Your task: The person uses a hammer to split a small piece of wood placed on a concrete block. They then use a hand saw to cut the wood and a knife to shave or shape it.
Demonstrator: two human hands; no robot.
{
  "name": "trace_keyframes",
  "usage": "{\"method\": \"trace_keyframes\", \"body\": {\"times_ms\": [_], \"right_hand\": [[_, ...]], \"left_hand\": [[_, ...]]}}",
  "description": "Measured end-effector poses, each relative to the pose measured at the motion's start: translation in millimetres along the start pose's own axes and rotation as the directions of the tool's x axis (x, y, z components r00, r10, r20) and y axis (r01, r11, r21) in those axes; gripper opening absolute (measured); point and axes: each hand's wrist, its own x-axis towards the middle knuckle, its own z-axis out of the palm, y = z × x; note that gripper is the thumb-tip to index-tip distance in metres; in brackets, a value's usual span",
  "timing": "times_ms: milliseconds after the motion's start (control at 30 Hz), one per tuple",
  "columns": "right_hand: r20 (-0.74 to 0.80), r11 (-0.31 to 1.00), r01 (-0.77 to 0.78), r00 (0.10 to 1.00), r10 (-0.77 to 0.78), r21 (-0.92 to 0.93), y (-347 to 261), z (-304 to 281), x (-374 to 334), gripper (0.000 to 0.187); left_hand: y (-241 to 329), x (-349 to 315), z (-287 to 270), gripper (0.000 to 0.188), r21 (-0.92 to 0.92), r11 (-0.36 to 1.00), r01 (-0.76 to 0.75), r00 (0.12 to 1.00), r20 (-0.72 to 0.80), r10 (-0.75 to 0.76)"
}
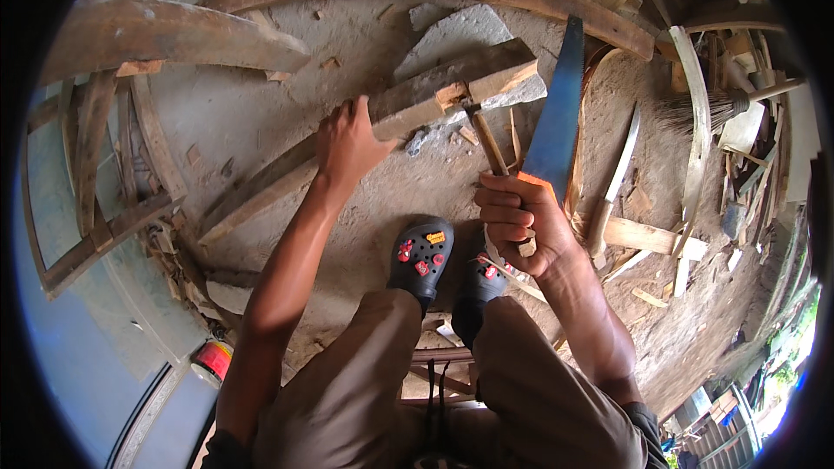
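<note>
While a thick brown wooden plank (165,35) spans the upper left of the frame, the bare left hand (350,143) lies just left of centre, its fingers bent over a long, weathered grey-brown wooden beam (417,108). The beam slants from left middle to upper centre, its notched end over a pale grey stone slab (460,35). A slim wooden-handled tool (491,146) reaches the notch. Right of centre, the bare right hand (521,221) curls its fingers round that handle; whether they also grip the blue-bladed handsaw (556,113) beside it, I cannot tell. Farther right lies a silver-bladed, wooden-handled knife (617,165).
</note>
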Motion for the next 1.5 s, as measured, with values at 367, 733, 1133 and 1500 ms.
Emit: {"method": "trace_keyframes", "body": {"times_ms": [367,733,1133,1500], "right_hand": [[-0.102,0.897,0.112,0.980,-0.171,-0.427,13,-27,1,0.011],[-0.100,0.945,0.085,0.987,-0.123,-0.317,13,-11,-18,0.026],[0.088,0.958,-0.064,0.995,0.041,0.281,13,11,5,0.030],[0.235,0.880,-0.110,0.972,-0.002,0.462,22,18,2,0.029]], "left_hand": [[-15,57,-30,0.058,-0.127,0.972,0.199,0.863,0.494,-0.112],[-4,43,-33,0.066,-0.091,0.986,0.142,0.914,0.395,-0.095],[11,1,-7,0.067,0.024,0.999,0.029,1.000,0.008,-0.029],[20,-12,4,0.076,0.117,0.991,0.063,0.997,-0.045,-0.058]]}}
